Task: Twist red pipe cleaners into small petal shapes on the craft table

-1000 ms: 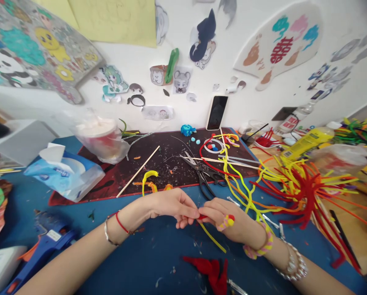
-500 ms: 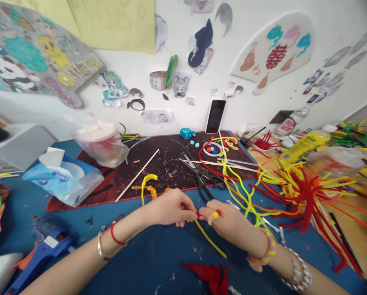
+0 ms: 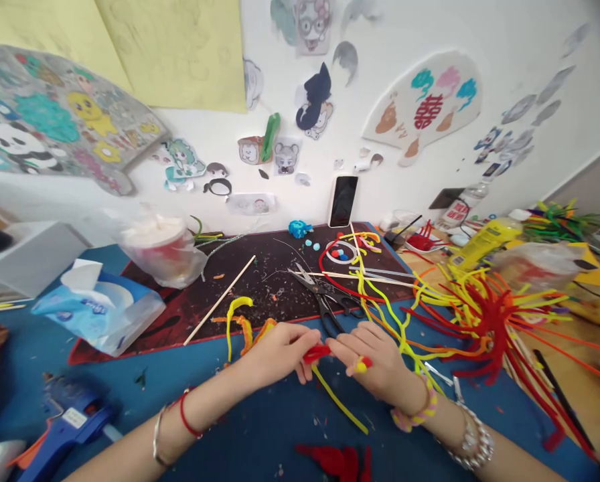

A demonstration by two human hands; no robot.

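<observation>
A short red pipe cleaner piece [image 3: 317, 353] is pinched between the fingertips of my left hand [image 3: 282, 351]. My right hand [image 3: 373, 355] meets its other end with closed fingers; a ring with red and yellow balls sits on one finger. From under the red piece a yellow pipe cleaner stem [image 3: 340, 402] slants down to the right. Red shaped pieces [image 3: 337, 462] lie on the blue mat at the bottom edge. Orange and yellow bent pieces [image 3: 244, 328] rest just beyond my left hand. Black-handled scissors [image 3: 323, 294] lie beyond both hands.
A blue glue gun [image 3: 69, 425] and a tissue pack [image 3: 96, 304] are on the left. Behind stands a bagged cup [image 3: 162, 248]. Many red, yellow and orange pipe cleaners [image 3: 501, 321] spread over the right side. A phone [image 3: 343, 201] leans on the wall.
The view has tilted slightly upward and shifted. My hands have moved slightly apart, and more of the red piece shows between them.
</observation>
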